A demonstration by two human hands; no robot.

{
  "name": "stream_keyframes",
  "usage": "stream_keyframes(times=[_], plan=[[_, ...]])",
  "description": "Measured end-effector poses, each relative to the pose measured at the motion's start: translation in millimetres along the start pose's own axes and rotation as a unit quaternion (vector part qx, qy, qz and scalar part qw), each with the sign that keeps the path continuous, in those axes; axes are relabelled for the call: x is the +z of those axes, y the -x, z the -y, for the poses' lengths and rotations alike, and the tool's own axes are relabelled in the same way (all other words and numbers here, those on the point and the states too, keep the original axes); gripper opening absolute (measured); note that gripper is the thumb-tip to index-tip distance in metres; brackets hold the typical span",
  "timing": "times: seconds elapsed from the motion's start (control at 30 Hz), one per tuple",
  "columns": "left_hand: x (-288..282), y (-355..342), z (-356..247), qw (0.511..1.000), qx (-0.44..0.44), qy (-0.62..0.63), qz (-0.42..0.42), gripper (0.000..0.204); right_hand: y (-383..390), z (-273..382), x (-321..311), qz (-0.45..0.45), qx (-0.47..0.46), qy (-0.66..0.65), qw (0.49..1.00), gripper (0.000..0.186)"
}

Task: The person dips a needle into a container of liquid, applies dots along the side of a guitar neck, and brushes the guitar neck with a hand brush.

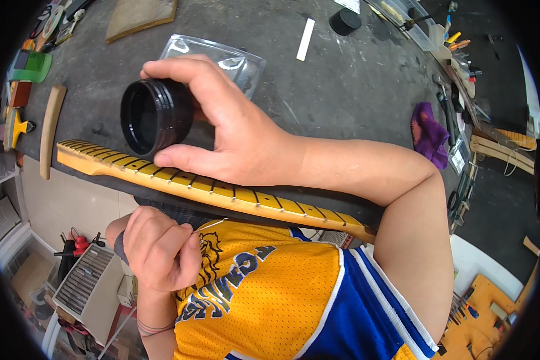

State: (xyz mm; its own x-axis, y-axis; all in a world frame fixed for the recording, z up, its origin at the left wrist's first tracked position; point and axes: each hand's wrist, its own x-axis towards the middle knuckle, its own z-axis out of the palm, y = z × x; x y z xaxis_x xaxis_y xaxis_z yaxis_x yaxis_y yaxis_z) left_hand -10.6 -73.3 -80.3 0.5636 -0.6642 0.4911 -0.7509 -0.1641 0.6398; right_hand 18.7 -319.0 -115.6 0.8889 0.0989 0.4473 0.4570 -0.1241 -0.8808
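Note:
My right hand grips a black round jar between thumb and fingers. The jar is tipped on its side, its open mouth facing left; what is inside is too dark to tell. Just below it, a yellow maple guitar neck with dark frets lies along the bench's near edge. My left hand is curled closed close to my body, below the neck. Whatever its fingers may hold is hidden. A black round lid sits farther back on the bench.
Behind the jar lies a clear plastic tray. A white strip, a wooden board and a curved wooden piece rest on the dark bench. A purple cloth and several tools line the right side.

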Motion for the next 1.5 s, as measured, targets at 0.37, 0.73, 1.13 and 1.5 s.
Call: stream_keyframes(times=[0.37,0.73,1.13,1.5], plan=[[7.4,0.6,-0.7,1.000,0.001,0.004,0.011,0.020,1.7,-0.3,-1.2,-0.021,-0.036,0.040,0.998,0.090],[-0.6,-0.9,-2.5,1.000,0.002,-0.029,0.011,0.030,-5.1,-3.6,6.0,-0.004,-0.020,-0.009,1.000,0.089],[-60.8,-33.3,17.5,0.982,-0.053,-0.133,-0.124,0.028,-3.6,2.8,5.1,0.028,0.055,-0.044,0.997,0.091],[-69.6,-94.4,41.7,0.995,-0.001,-0.101,-0.019,0.064,0.4,8.9,4.9,0.026,0.079,-0.132,0.988,0.095]])
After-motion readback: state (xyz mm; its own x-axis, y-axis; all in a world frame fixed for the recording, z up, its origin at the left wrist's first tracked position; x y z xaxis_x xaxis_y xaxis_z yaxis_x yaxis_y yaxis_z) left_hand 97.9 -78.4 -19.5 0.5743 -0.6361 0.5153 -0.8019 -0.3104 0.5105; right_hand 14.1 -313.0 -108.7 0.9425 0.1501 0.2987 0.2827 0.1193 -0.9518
